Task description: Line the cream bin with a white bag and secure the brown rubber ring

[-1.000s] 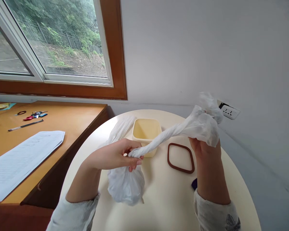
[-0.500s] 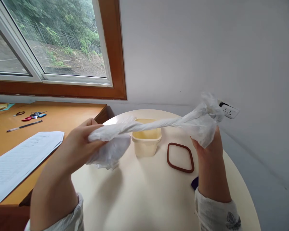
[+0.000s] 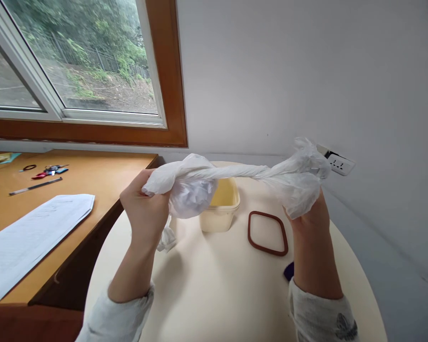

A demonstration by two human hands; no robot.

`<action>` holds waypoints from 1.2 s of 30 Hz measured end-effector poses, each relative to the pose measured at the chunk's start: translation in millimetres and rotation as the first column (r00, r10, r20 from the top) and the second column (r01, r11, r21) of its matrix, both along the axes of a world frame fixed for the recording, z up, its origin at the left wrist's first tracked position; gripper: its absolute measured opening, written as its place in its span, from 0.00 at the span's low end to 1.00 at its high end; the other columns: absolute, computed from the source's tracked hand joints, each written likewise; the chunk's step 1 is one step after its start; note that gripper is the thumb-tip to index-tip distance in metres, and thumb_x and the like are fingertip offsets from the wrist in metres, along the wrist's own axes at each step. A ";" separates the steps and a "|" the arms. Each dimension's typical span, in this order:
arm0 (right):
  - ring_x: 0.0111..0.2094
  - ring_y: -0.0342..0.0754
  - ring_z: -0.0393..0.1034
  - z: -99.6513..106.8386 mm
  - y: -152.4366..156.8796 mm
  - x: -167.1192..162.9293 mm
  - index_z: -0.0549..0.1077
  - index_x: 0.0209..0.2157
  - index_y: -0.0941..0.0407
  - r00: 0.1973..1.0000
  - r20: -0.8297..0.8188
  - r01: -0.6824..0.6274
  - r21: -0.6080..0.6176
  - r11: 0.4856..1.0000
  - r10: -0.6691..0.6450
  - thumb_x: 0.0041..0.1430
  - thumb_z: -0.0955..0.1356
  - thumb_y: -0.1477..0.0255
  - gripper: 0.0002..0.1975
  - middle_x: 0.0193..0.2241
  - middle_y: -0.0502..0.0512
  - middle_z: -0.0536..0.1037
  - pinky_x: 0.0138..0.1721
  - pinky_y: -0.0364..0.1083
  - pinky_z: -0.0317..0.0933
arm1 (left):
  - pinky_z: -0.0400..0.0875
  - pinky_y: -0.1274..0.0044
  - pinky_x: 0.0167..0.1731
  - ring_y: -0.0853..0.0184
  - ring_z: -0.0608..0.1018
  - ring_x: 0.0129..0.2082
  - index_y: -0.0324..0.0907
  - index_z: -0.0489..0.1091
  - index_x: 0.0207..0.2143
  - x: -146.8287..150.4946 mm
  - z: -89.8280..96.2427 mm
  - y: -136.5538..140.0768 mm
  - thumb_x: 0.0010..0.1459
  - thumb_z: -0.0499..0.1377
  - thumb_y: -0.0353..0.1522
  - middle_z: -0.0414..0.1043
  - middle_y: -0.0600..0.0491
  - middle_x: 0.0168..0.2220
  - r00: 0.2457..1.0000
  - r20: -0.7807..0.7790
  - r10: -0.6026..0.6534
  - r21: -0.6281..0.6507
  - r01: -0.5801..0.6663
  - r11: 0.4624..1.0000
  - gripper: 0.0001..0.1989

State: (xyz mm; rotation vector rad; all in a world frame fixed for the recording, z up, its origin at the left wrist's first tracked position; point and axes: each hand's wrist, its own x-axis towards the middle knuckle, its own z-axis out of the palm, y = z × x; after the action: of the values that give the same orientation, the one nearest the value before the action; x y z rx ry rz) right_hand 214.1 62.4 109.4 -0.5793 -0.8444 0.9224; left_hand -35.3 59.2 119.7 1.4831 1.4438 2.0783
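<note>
A white plastic bag (image 3: 240, 171) is stretched between my two hands above the round table, its middle twisted into a rope. My left hand (image 3: 146, 204) is closed round one end, where the bag bunches and bulges out. At the other end my right hand (image 3: 312, 213) grips the loose, crumpled part, which covers most of its fingers. Under and behind the twist stands a cream plastic bin (image 3: 217, 221). A brown rounded frame (image 3: 250, 228) lies flat on the table to the right of the bin.
The round cream table (image 3: 214, 294) stands by the wall. A small dark blue thing (image 3: 288, 271) lies partly behind my right forearm. On the wooden desk (image 3: 103, 171) at left are papers (image 3: 39, 237), a pen (image 3: 35, 186) and keys (image 3: 53, 170). A power socket (image 3: 338, 164) sits on the wall.
My left hand has turned over at the wrist and moved slightly right and up. The bag's bulging left end has swung up in front of the bin. My right hand has hardly moved.
</note>
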 end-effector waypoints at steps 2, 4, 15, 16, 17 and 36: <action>0.35 0.45 0.70 -0.5 0.4 1.4 0.72 0.31 0.51 1.000 -0.018 -0.012 0.001 1.000 0.012 0.37 0.72 0.73 0.14 0.30 0.46 0.75 0.37 0.44 0.66 | 0.58 0.82 0.21 0.74 0.65 0.22 0.39 0.71 0.25 3.6 -5.9 6.4 0.42 0.61 0.28 0.64 0.60 0.20 1.000 0.008 -0.008 0.014 0.008 1.000 0.04; 0.35 0.45 0.71 -1.4 1.3 2.8 0.72 0.31 0.50 0.999 -0.027 -0.022 0.003 1.000 0.022 0.37 0.72 0.73 0.14 0.31 0.46 0.76 0.38 0.44 0.66 | 0.59 0.82 0.21 0.74 0.65 0.21 0.39 0.71 0.25 7.0 -9.6 13.7 0.43 0.61 0.29 0.63 0.60 0.19 0.997 0.033 -0.067 0.007 0.067 0.998 0.03; 0.34 0.45 0.72 -4.1 4.8 14.6 0.71 0.34 0.52 0.999 0.003 0.050 0.055 0.997 -0.050 0.42 0.71 0.71 0.13 0.28 0.47 0.76 0.44 0.46 0.64 | 0.69 0.75 0.31 0.64 0.74 0.31 0.36 0.73 0.32 27.6 10.2 55.2 0.41 0.63 0.32 0.72 0.53 0.28 0.857 0.192 -0.479 -0.117 0.504 0.856 0.13; 0.34 0.45 0.72 -4.0 4.9 15.3 0.71 0.34 0.52 0.998 0.002 0.058 0.055 0.997 -0.059 0.43 0.71 0.71 0.13 0.28 0.48 0.76 0.44 0.46 0.64 | 0.69 0.75 0.32 0.64 0.74 0.32 0.36 0.73 0.32 28.0 13.4 57.5 0.40 0.64 0.32 0.72 0.53 0.28 0.842 0.217 -0.494 -0.130 0.527 0.840 0.13; 0.34 0.44 0.72 -3.9 4.9 15.7 0.71 0.34 0.52 0.998 0.001 0.068 0.055 0.996 -0.068 0.43 0.70 0.71 0.12 0.28 0.48 0.76 0.44 0.46 0.64 | 0.69 0.75 0.32 0.64 0.74 0.32 0.36 0.73 0.32 28.2 16.1 60.0 0.40 0.64 0.31 0.72 0.52 0.29 0.829 0.238 -0.505 -0.150 0.546 0.824 0.13; 0.42 0.46 0.70 -4.4 5.5 11.4 0.72 0.37 0.58 0.985 -0.047 0.164 -0.032 0.986 -0.165 0.48 0.69 0.73 0.12 0.36 0.53 0.76 0.46 0.45 0.62 | 0.69 0.71 0.36 0.63 0.74 0.36 0.43 0.68 0.36 23.1 -5.9 74.8 0.46 0.59 0.42 0.72 0.49 0.36 0.672 -0.449 -0.589 -0.565 0.297 0.770 0.16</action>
State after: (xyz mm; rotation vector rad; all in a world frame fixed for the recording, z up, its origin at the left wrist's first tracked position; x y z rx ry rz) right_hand 225.5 67.9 105.0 -0.6381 -0.7287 0.7954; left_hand -12.2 133.9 113.8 2.1157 1.3831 0.8966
